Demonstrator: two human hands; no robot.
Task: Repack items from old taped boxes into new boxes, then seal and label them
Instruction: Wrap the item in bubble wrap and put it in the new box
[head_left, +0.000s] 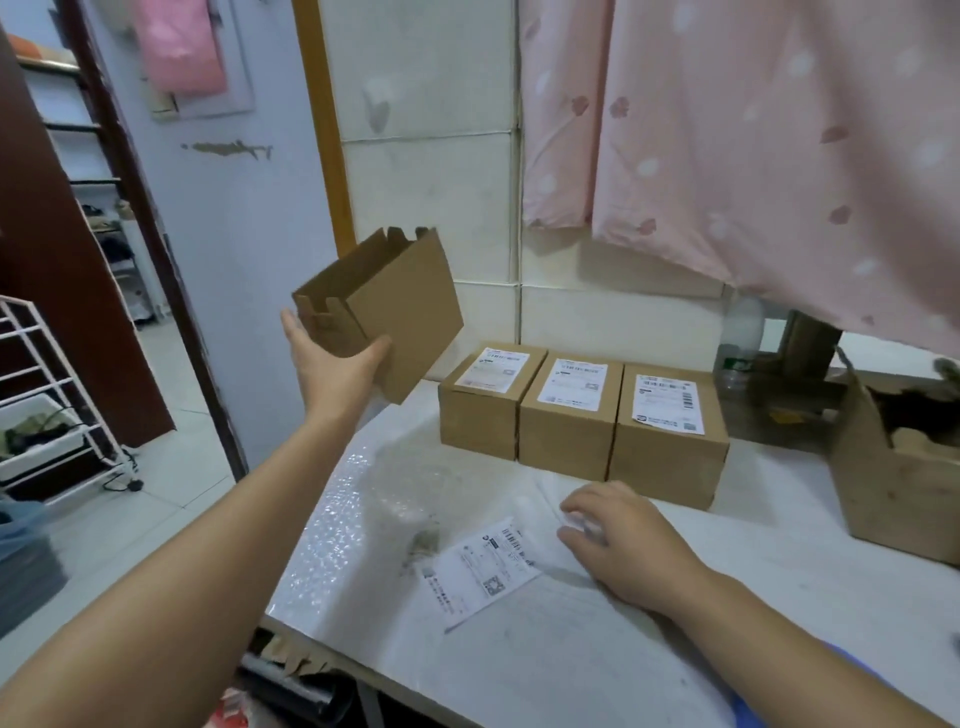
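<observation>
Up-left of the sealed boxes, the left hand clamped thumb and fingers across an empty box, probably for filling; before them the right hand, fingers bent, grip unclear, lay by a label.

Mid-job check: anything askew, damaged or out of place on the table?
A loose shipping label lies skewed on the table, on no box, with a greyish scrap beside it. The rightmost sealed box has a label that looks tilted and runs to the front edge, unlike the middle box. Nothing looks spilled.
</observation>
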